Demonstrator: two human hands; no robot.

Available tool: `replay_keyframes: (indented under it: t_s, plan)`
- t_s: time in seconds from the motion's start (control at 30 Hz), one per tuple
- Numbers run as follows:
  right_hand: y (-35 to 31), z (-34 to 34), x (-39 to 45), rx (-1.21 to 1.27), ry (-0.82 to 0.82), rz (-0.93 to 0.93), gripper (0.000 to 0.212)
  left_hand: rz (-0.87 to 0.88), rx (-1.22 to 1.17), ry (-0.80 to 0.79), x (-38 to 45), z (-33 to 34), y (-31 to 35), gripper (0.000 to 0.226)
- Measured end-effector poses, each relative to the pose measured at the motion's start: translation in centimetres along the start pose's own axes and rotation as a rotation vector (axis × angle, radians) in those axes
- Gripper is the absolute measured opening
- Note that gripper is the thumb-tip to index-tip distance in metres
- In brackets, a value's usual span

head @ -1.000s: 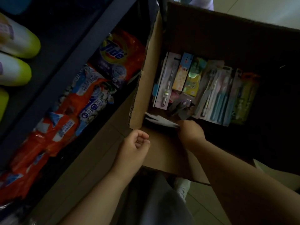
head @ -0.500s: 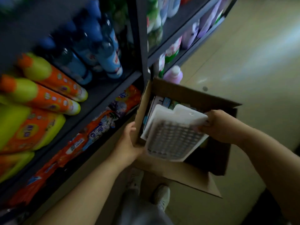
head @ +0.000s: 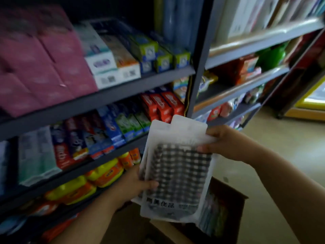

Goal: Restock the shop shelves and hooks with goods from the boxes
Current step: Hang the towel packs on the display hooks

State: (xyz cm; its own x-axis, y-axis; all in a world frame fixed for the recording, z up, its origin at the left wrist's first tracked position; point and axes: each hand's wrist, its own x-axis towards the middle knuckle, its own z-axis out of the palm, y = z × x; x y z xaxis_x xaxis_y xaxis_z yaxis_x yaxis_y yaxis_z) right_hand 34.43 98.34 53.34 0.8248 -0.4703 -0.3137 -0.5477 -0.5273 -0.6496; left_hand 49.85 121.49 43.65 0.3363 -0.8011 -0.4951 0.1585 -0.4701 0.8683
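Both hands hold up a stack of white plastic packets (head: pixel 177 171) with a checked item inside, above the open cardboard box (head: pixel 228 213). Left hand (head: pixel 135 187) grips the lower left edge, thumb curled over the front. Right hand (head: pixel 226 143) pinches the upper right edge. Behind: dark shelves (head: pixel 123 88), orange-yellow bottles (head: pixel 103 175) low, toothpaste boxes (head: pixel 123 125) mid, pink packs (head: pixel 44 55) above.

We stand in a small shop — dark metal shelves (head: pixel 109 95) carry rows of boxed toothpaste (head: pixel 112 127), pink tissue packs (head: pixel 44 67) and yellow-orange detergent bags (head: pixel 105 173), stacked several deep.
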Motion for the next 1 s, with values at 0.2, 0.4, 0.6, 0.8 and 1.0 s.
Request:
replay_keyframes:
  t_s: [0.2,0.4,0.6,0.8,1.0]
  plan:
    - [-12.3,-1.3,0.1,0.207,0.217,-0.267,0.039,0.134,-0.036,0.343,-9.5,-4.3,5.6,0.035]
    - [-25.1,-1.6,-0.9,0.348,0.264,-0.612,0.032,0.317,-0.119,0.707,-19.0,-8.7,10.2,0.034]
    - [-37.6,-2.0,-3.0,0.445,0.239,-0.845,0.022,0.47,-0.197,0.999,-27.4,-13.3,14.8,0.03]
    - [-48.3,-4.2,-4.4,0.345,0.29,-0.948,0.025,0.617,-0.258,0.991,-34.1,-17.3,21.0,0.067]
    - [-57.4,-8.5,-6.2,0.239,0.506,-1.089,0.023,0.739,-0.22,1.007,-39.4,-21.5,27.7,0.04]
